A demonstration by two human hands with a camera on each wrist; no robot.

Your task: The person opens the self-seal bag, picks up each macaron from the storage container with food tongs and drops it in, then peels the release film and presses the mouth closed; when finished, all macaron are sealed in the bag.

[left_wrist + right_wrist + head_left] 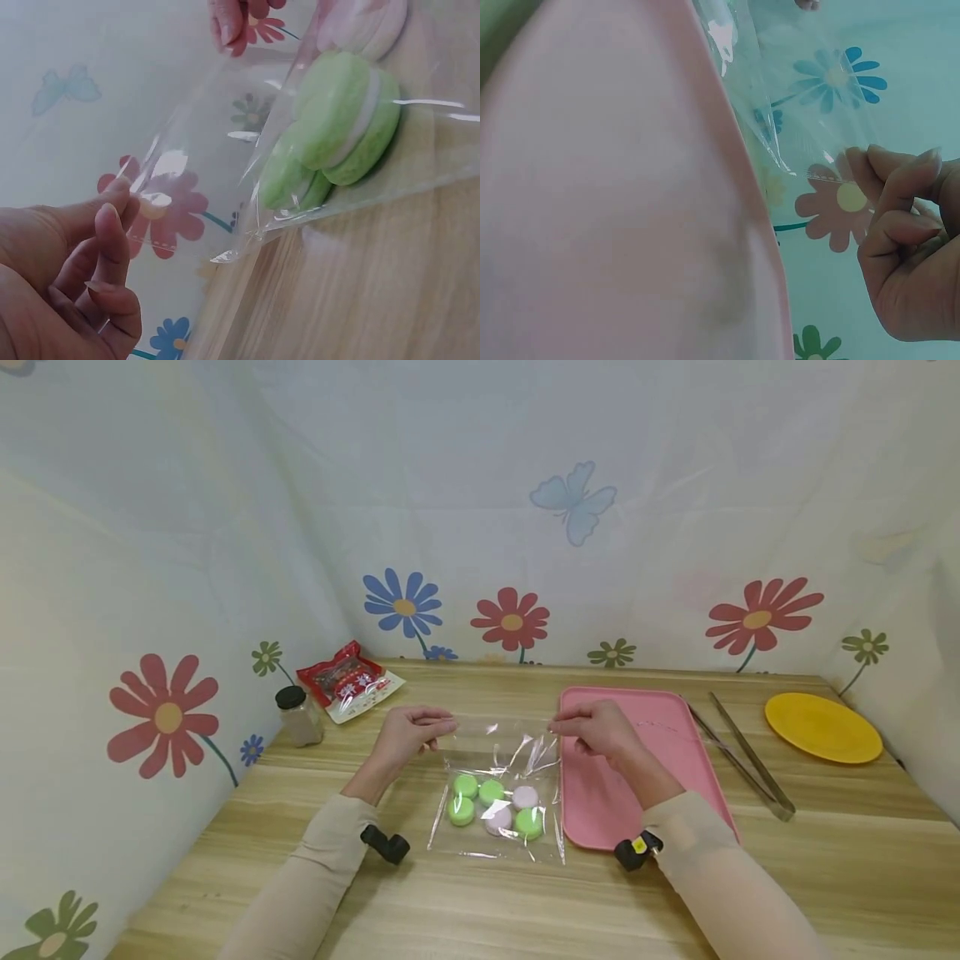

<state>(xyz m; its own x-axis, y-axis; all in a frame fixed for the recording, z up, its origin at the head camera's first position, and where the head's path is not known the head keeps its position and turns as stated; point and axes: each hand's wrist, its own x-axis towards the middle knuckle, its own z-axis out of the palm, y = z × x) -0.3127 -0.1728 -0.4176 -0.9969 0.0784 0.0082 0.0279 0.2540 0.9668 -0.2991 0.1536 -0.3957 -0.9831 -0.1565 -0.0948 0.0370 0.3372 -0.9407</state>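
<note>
A clear plastic bag (495, 852) lies on the table with several green and pale pink macarons (491, 792) inside. Its upper flap is lifted, the left corner pinched by my left hand (408, 735) and the right corner by my right hand (600, 728). The left wrist view shows the left thumb and finger on the film's edge, with green macarons (349, 120) behind the plastic. In the right wrist view, the right hand (911, 240) pinches the other corner of the film beside the pink tray (630, 187).
The pink tray (600, 810) lies right of the bag, partly under my right forearm. Metal tongs (750, 760) and a yellow plate (823, 727) are farther right. A black-lidded jar (300, 718) and a red food packet (348, 681) stand at the back left.
</note>
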